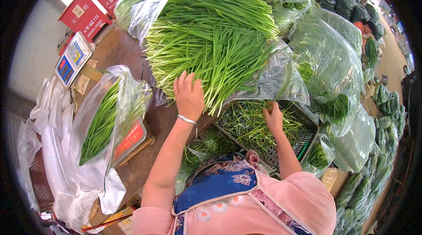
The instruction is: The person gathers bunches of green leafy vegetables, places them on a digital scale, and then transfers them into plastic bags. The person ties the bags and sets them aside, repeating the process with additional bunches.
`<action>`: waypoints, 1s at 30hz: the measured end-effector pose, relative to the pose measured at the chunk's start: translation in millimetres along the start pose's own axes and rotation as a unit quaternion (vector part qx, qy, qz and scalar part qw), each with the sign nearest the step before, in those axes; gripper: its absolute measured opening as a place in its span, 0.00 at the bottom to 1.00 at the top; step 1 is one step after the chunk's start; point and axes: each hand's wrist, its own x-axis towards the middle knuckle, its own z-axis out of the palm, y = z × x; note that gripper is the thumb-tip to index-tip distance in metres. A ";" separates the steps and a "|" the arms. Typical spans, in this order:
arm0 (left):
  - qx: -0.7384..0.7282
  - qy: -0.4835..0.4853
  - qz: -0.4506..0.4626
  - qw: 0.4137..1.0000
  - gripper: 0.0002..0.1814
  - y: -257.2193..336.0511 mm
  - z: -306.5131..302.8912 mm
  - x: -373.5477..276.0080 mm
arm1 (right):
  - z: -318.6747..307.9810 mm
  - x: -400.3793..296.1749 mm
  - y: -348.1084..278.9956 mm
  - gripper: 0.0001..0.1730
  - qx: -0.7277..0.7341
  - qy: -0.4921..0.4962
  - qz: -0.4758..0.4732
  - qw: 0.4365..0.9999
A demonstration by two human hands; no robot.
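A large pile of garlic chives (211, 37) lies before me on clear plastic, its pale stalk ends towards the left and front. My left hand (189, 95) rests on the near stalk ends, fingers spread a little and holding nothing that I can see. Over a dark plastic crate (308, 126) at the front right is my right hand (274, 116), its fingers bent. Thin green blades show at its fingertips, but whether it grips them cannot be made out. Loose chive leaves (250, 126) are scattered in the crate.
Left of the pile, a bag of chives (102, 119) sits on a scale plate (132, 139). The scale's display (73, 59) stands behind it. White plastic bags (59, 155) hang at far left. Bulging clear bags of greens (329, 56) crowd the right. Red fire-extinguisher boxes (84, 14) stand at back left.
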 end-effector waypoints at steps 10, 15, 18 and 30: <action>0.005 -0.187 0.110 0.976 0.15 35.5 40.7 8.2 | 61.6 87.4 -83.5 0.12 0.465 -0.125 0.204 0.852; 0.046 -0.255 0.098 0.961 0.14 23.3 46.2 8.9 | 39.2 57.6 -60.8 0.13 0.529 -0.081 0.166 0.828; 0.049 -0.249 0.108 0.961 0.13 16.8 51.9 3.6 | 21.8 41.9 -46.4 0.12 0.507 -0.060 0.150 0.847; 0.053 -0.266 0.126 0.954 0.15 30.6 35.7 10.2 | -63.6 37.0 12.3 0.12 0.697 0.197 0.213 0.656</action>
